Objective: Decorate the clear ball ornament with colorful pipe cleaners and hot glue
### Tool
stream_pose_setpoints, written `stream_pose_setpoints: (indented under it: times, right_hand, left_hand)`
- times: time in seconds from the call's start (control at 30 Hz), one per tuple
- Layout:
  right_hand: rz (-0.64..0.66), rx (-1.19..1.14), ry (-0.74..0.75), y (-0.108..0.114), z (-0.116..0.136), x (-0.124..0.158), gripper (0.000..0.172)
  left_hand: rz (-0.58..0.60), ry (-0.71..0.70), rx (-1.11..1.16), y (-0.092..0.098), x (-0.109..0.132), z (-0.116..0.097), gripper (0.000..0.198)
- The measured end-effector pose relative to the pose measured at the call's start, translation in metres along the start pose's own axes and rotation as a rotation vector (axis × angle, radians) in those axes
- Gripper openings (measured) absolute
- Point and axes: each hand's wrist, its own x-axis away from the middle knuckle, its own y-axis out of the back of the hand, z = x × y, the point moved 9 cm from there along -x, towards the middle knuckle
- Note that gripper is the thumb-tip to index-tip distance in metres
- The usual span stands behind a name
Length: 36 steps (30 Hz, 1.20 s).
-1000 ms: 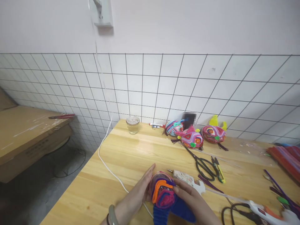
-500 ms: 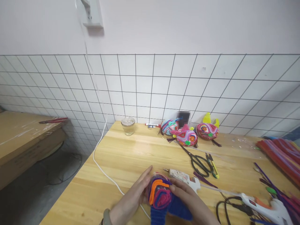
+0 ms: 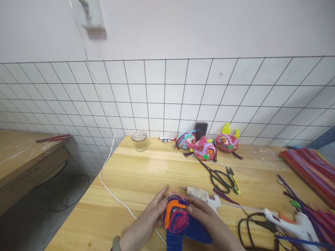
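Observation:
Near the table's front edge, my left hand (image 3: 149, 219) and my right hand (image 3: 205, 215) grip a rounded pipe-cleaner craft figure (image 3: 179, 222) from both sides. Orange, blue and pink chenille strips curl over its front, and blue fuzzy flaps hang below. A clear, shiny patch shows between the strips. My right fingertips press on its upper right edge; my left fingers are partly hidden behind it. Just beyond my right hand lies a white glue gun (image 3: 201, 195), its metal nozzle pointing left.
Black-handled scissors (image 3: 221, 179) and yellow thread snips (image 3: 235, 183) lie behind the glue gun. Finished colourful figures (image 3: 205, 150) and a glass of liquid (image 3: 139, 141) stand along the wall. At right are a second glue gun (image 3: 290, 223), cables and pipe-cleaner bundles (image 3: 309, 172). A white cord (image 3: 115, 191) crosses the left side.
The camera view has turned slightly right, so the scene sits a little further left. Both hands keep their hold on the craft figure, with hardly any movement.

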Motion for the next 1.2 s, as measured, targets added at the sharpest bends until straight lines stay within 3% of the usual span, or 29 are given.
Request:
stream_pose_setpoints:
  times: [0.3, 0.47, 0.67, 0.97, 1.2]
  right_hand:
    - [-0.013, -0.043, -0.102, 0.009, -0.010, 0.002, 0.042]
    - [0.032, -0.062, -0.119, 0.007, -0.011, 0.003, 0.043]
    - [0.012, -0.057, -0.168, 0.005, -0.011, 0.006, 0.046]
    - [0.036, -0.065, -0.114, 0.007, -0.015, -0.001, 0.044]
    - [0.002, -0.030, -0.054, 0.007, -0.003, 0.004, 0.046]
  left_hand:
    - [0.107, -0.080, -0.016, 0.000, 0.000, -0.002, 0.073]
    - [0.181, -0.124, -0.095, -0.002, 0.000, -0.002, 0.080]
    - [0.179, -0.158, -0.169, 0.002, 0.000, 0.001, 0.086]
    - [0.206, -0.185, -0.120, 0.000, -0.001, 0.000, 0.082]
    - [0.291, -0.171, -0.103, -0.015, 0.003, -0.007, 0.079]
